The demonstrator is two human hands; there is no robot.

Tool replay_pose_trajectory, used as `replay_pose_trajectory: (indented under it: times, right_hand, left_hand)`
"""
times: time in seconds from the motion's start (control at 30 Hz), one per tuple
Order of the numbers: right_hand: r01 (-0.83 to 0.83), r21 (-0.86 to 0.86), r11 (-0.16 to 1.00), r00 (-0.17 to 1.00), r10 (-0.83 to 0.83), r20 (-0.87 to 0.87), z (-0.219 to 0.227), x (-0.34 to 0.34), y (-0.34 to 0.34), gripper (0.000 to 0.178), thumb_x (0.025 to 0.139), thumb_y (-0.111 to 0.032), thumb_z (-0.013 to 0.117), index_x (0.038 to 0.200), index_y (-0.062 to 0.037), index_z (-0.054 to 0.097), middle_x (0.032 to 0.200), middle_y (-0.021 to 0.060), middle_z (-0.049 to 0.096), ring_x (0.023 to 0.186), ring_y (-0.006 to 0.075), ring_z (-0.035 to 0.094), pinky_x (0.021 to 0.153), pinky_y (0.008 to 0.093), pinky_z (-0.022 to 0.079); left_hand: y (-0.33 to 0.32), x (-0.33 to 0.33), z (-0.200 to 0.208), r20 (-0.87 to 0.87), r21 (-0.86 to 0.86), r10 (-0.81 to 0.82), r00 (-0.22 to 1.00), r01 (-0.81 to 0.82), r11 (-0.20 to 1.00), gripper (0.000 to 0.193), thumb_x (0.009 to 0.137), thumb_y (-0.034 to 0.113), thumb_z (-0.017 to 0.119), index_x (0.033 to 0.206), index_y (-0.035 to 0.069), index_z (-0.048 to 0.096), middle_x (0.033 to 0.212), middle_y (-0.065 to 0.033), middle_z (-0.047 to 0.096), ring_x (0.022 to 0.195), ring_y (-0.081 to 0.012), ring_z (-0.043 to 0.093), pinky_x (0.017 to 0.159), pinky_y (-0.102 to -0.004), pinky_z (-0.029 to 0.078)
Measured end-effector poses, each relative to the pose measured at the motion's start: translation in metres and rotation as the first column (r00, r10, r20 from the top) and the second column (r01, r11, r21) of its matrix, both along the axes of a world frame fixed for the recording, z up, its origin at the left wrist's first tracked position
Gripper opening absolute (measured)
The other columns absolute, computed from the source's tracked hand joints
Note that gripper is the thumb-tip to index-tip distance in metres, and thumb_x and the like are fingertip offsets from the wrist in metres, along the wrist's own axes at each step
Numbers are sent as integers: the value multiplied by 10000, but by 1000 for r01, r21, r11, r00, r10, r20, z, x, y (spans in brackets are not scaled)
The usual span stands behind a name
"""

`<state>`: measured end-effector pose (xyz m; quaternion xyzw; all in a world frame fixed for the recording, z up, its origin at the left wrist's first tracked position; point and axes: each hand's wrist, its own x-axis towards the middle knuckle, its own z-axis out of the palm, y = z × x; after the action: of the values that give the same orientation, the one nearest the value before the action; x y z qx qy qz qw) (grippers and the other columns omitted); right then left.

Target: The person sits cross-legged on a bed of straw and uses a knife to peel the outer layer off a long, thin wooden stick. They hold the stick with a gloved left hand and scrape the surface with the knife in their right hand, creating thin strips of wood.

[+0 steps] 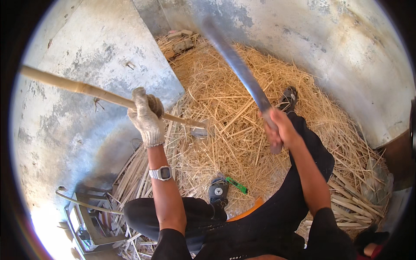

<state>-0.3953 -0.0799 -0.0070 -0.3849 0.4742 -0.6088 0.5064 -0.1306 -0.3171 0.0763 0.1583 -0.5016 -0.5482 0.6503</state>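
Bamboo pole [80, 87], tip by straw [245, 134], wants my left grip [147, 116], clenched round it, clear of the machete [243, 73] my right grip [281, 128] clasps.

A rough workshop, shown by stained walls [346, 65], heaped shavings [242, 134], split strips [353, 197] and a long blade [245, 73].

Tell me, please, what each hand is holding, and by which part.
The gloved left hand grips a bamboo pole partway along its length; the bare right hand holds a machete by its handle.
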Motion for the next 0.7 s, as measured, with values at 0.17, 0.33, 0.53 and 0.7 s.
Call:
replay_pose_trajectory:
  times: [0.17, 0.33, 0.53, 0.7]
  right_hand:
    - [-61, -130, 990, 959, 94, 266, -14, 73, 47, 585, 954, -560, 586, 1177, -20, 552, 553, 6, 473, 398, 51, 412, 376, 228, 365]
    - [-193, -126, 973, 920, 224, 321, -16, 106, 43, 603, 968, -565, 556, 1197, -7, 547, 537, 14, 432, 394, 56, 373, 384, 228, 353]
    - [-272, -202, 941, 830, 336, 445, -19, 118, 38, 571, 992, -532, 531, 1175, 9, 533, 532, 23, 429, 379, 67, 369, 368, 242, 346]
    - [-268, -199, 943, 834, 330, 442, -19, 121, 39, 566, 988, -530, 541, 1162, 8, 544, 529, 19, 429, 382, 66, 378, 366, 245, 358]
  left_hand:
    - [50, 0, 27, 83, -81, 12, 996, -5, 997, 448, 908, 471, 698, 880, 26, 658, 545, 53, 466, 381, -49, 327, 341, -234, 252]
    - [69, -1, 35, 108, -97, -205, 973, 216, 972, 341, 795, 282, 844, 926, 3, 698, 622, 55, 559, 535, -53, 514, 465, -242, 427]
    - [75, 10, 42, 312, -15, -65, 948, 73, 997, 450, 667, 86, 891, 1039, -33, 665, 638, 88, 466, 562, -42, 448, 501, -221, 369]
    - [82, 9, 50, 378, 29, 8, 926, -20, 999, 364, 705, 39, 820, 1023, -31, 658, 567, 67, 500, 502, -44, 468, 478, -212, 356]
